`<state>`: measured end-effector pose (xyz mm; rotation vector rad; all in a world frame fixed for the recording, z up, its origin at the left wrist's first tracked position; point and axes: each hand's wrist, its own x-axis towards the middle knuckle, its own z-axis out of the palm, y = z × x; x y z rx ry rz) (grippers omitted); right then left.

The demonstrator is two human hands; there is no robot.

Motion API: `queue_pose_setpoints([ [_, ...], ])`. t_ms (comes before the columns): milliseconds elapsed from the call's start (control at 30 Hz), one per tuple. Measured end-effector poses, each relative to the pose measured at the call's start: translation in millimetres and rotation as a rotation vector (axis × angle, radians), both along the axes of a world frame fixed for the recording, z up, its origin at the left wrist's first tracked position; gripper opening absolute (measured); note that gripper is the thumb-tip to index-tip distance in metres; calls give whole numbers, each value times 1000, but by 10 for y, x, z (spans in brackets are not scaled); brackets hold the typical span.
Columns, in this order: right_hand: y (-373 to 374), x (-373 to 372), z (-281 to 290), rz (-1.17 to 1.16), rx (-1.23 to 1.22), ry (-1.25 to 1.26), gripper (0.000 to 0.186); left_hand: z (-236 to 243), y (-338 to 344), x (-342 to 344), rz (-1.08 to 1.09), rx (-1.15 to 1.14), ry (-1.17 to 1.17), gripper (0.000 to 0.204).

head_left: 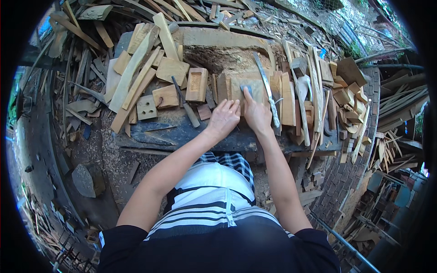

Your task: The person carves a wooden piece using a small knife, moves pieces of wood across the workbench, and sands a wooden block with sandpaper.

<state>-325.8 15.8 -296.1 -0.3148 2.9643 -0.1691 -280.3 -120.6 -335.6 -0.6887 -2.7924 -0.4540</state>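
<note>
A flat, light square wooden block (257, 84) lies on the workbench in front of me. My right hand (257, 114) comes over its near edge, thumb or finger stretched forward and pressed on a small blue-grey piece (246, 91) on the block's top. The piece could be sandpaper or a thin plate; I cannot tell which. Beside it, my left hand (224, 118) is closed, its curled fingertips at the block's near left corner. Whatever those fingers pinch is hidden. A long saw-like blade with a wrapped pale handle (274, 111) lies just right of the block.
A chisel-like tool (187, 108), a hollowed wooden box (197, 85) and a block with holes (146, 107) lie to the left on the dark bench (205, 140). Wooden strips (315, 91) and small offcuts (353, 98) crowd the right. A hollowed log (227, 38) lies behind.
</note>
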Motion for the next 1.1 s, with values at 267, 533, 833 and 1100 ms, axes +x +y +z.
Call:
queue_pose_setpoints([
  [267, -62, -198, -1, -46, 7, -80, 45, 101, 10, -10, 12, 138, -41, 23],
  [533, -44, 103, 86, 24, 64, -70, 44, 123, 20, 30, 32, 49, -31, 22],
  [833, -42, 250, 157, 7, 10, -160, 42, 33, -38, 96, 79, 136, -88, 22],
  [1100, -127, -155, -137, 4, -53, -61, 44, 18, -44, 89, 57, 80, -183, 21],
])
